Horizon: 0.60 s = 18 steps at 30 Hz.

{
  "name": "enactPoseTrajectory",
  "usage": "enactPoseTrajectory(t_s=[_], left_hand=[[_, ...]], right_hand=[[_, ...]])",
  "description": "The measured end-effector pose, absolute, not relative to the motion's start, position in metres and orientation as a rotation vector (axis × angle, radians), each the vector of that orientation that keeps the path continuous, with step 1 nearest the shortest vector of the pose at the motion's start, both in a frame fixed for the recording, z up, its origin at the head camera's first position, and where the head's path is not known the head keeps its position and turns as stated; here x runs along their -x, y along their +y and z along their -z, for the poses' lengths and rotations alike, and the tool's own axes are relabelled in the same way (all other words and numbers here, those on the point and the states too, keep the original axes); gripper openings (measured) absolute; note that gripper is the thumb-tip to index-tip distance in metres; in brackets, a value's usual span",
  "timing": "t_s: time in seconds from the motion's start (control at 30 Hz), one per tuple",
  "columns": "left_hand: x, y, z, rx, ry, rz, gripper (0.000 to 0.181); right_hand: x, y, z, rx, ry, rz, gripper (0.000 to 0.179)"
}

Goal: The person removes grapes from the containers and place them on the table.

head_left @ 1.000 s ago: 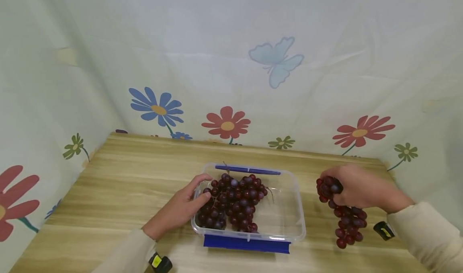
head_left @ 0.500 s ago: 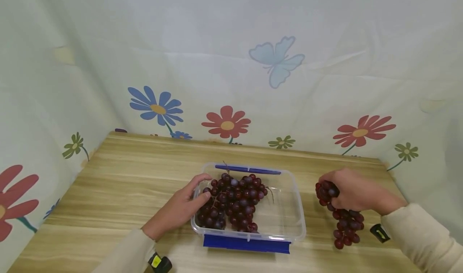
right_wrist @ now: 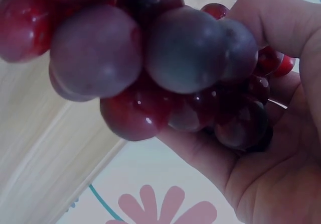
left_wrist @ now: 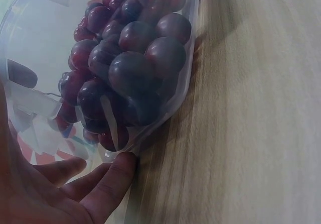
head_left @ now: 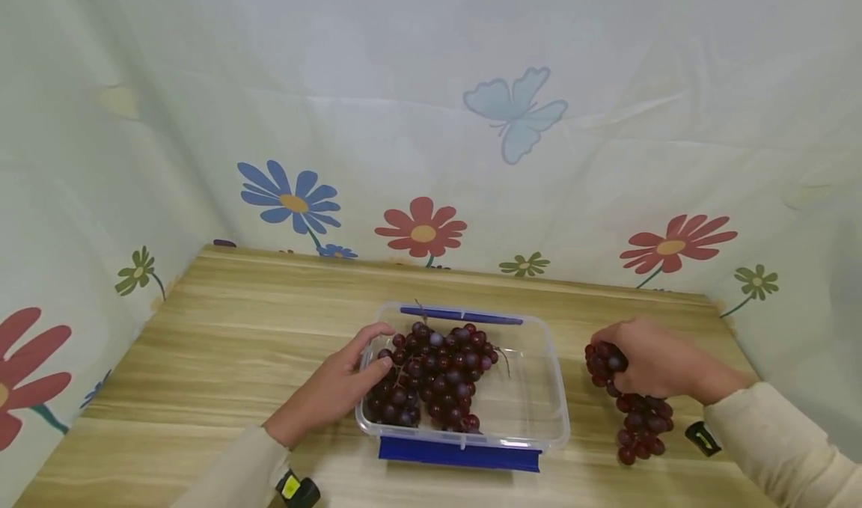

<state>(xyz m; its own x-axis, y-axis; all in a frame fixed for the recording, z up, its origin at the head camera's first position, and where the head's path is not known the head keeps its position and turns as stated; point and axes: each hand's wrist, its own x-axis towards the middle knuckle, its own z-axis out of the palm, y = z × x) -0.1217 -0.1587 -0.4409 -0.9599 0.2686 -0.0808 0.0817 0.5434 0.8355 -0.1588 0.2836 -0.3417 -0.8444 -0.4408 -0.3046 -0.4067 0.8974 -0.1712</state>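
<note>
A clear plastic food container (head_left: 532,388) holds dark red grapes (head_left: 441,377) bunched toward its left side. My left hand (head_left: 340,384) grips the container's left wall, thumb over the rim. In the left wrist view its fingertips (left_wrist: 123,163) touch the outside of the container near the bottom edge. To the right of the container, my right hand (head_left: 656,362) holds another bunch of grapes (head_left: 643,426) by its upper part, and the lower part hangs toward the front. The right wrist view shows fingers curled round this bunch (right_wrist: 185,50); part of it is hidden.
Blue latch flaps (head_left: 458,453) stick out from the container's front and back. The wooden tabletop (head_left: 222,358) meets a flower-printed cloth (head_left: 377,134) at the back and sides. A thin stem (head_left: 419,310) pokes over the container's back rim.
My right hand has moved slightly left and toward me with the bunch of grapes, a little closer to the container. My left hand and the container have stayed where they were.
</note>
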Motion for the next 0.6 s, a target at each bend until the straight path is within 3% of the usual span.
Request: enactPoseTrajectory(t_s=[0.6], left_hand=[[0.123, -0.158, 0.441, -0.262, 2.541, -1.393, 0.039]], right_hand=[[0.153, 0.264, 0.366, 0.744, 2.846, 0.156, 0.045]])
